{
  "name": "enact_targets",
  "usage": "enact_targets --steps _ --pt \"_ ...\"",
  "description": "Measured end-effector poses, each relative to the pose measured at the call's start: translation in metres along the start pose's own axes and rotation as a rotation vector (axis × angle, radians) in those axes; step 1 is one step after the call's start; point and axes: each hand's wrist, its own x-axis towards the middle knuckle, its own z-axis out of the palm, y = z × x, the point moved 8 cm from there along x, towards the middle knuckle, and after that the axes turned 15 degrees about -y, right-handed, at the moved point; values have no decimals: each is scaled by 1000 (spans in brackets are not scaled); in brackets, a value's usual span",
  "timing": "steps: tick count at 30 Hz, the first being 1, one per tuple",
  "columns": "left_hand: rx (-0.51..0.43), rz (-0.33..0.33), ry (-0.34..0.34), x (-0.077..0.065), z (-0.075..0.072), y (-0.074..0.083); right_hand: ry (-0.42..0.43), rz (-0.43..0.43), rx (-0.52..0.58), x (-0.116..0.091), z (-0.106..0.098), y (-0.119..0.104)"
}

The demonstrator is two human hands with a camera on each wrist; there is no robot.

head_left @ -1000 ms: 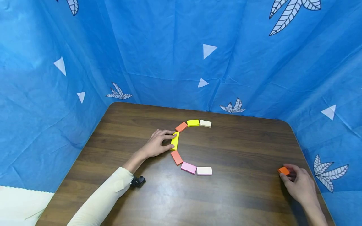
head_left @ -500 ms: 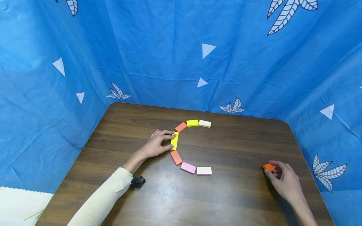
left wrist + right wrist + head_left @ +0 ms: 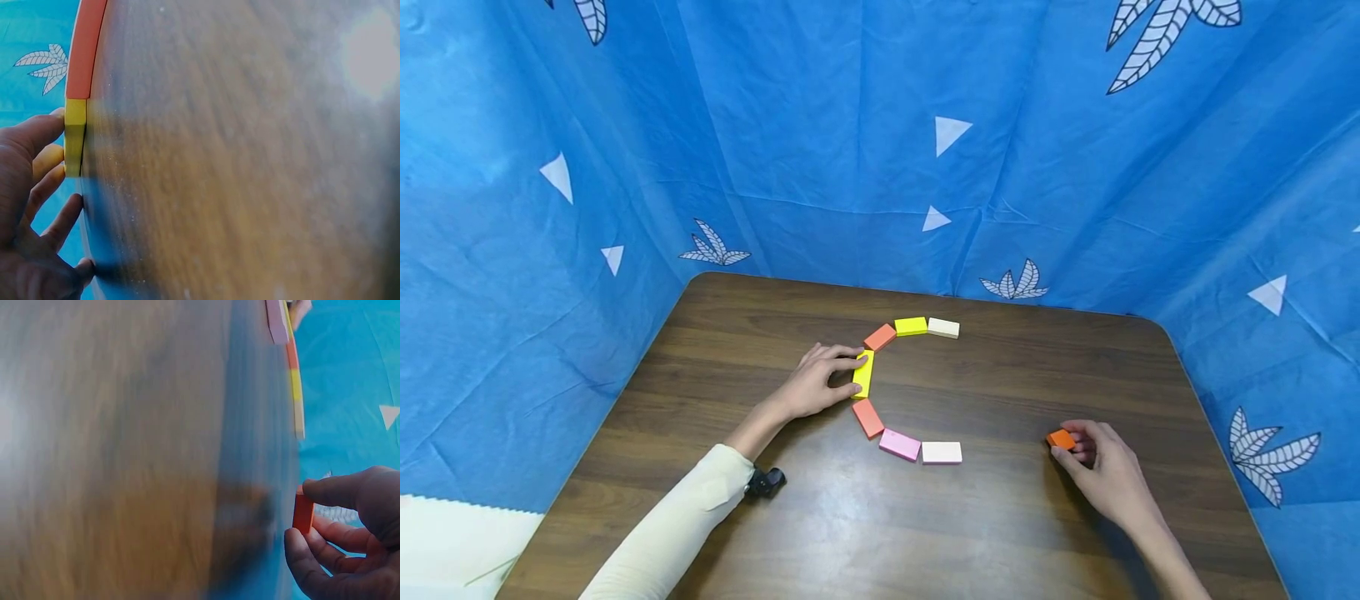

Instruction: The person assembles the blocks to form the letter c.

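Observation:
On the brown table, my left hand (image 3: 816, 385) holds a yellow block (image 3: 863, 375) between thumb and fingers, the block lying flat. It is part of a C-shaped row of blocks. Above it come a red-orange block (image 3: 880, 337), another yellow block (image 3: 911, 327) and a cream block (image 3: 943, 328). Below it are a second red-orange block (image 3: 868, 418), a pink block (image 3: 899, 445) and a white block (image 3: 942, 452). Right of the row, my right hand (image 3: 1108, 473) pinches an orange block (image 3: 1061, 440); the right wrist view shows this orange block (image 3: 304, 512) between thumb and fingertips.
A blue cloth (image 3: 850, 167) with white leaf and triangle prints hangs behind and beside the table (image 3: 1000, 533). The black wrist camera (image 3: 766, 482) sits at the left sleeve's cuff. White cloth (image 3: 460, 542) shows at the lower left.
My right hand has carried the orange block leftward across the table, from near the right edge towards the row. The left hand and the row of blocks stay in place.

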Motion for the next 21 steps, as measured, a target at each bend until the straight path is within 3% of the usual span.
enact_targets --steps 21 --pt "-3 -4 -9 2 0 -2 -88 -124 74 25 41 -59"
